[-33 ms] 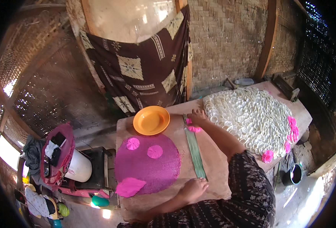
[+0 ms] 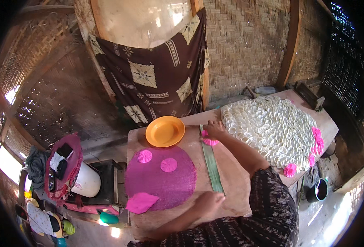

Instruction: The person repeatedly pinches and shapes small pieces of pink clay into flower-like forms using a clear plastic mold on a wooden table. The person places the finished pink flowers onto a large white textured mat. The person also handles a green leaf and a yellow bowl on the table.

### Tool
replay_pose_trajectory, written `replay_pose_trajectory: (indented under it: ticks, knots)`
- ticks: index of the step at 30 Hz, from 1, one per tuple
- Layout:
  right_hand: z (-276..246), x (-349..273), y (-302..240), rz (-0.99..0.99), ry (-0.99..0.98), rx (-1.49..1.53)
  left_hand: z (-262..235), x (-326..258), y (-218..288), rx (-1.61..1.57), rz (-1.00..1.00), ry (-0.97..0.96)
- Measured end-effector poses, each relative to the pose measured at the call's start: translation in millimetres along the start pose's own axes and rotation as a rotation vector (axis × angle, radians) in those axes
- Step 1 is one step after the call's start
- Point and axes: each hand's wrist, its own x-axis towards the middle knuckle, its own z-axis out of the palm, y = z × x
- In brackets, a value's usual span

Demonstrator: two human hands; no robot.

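A long green leaf strip (image 2: pixel 212 164) lies on the wooden table, running from far to near. At its far end my right hand (image 2: pixel 215 129) is closed, fingers bent down over the upper edge of a bright pink pleated disc (image 2: pixel 210 140). Close to the strip's near end is my left hand (image 2: pixel 208 203), curled and smeared by motion, so its fingers do not show clearly. Left of the strip, a round purple woven mat (image 2: pixel 161 187) bears two pink pleated discs (image 2: pixel 168 164) and a folded pink piece (image 2: pixel 142 203), which hangs slightly past the mat's edge.
An orange bowl (image 2: pixel 165 131) stands beyond the mat. On the right, overlapping pale discs (image 2: pixel 268 131) form a large spread, with several pink ones (image 2: pixel 289 170) along its edge. A dark bucket (image 2: pixel 317 190) is on the floor. At left, a pink tray (image 2: pixel 74 153) rests over a white container (image 2: pixel 87 181).
The pink disc under my right hand now shows as a fuller round. My left hand has shifted slightly and become blurred. The view has moved a little.
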Motion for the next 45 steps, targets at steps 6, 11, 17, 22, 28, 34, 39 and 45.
replay_pose_trajectory:
  ticks: [6,11,17,22,28,34,39,45]
  knots:
    - [-60,-116,-8,-0.241,-0.005,0.696,-88,31,-76,-0.343,-0.140,0.922]
    - [-61,-194,1,-0.176,0.046,0.788,-92,39,-78,-0.916,-0.149,0.205]
    - [-46,-245,19,0.107,0.383,0.765,-76,30,-31,-0.141,-0.064,0.287]
    - [-54,-253,-6,0.087,0.520,1.224,-69,39,5,-1.396,-0.059,0.441]
    - [-49,-257,-42,0.105,0.382,1.461,-56,34,27,-1.664,-0.200,0.361]
    - [-27,-254,-55,0.177,0.367,1.495,-38,30,17,-1.524,-0.137,0.473]
    - [-19,-246,-60,0.237,0.380,1.568,-32,32,14,-1.522,-0.112,0.591]
    - [-4,-238,-59,0.271,0.456,1.568,-28,33,9,-1.493,-0.071,0.560]
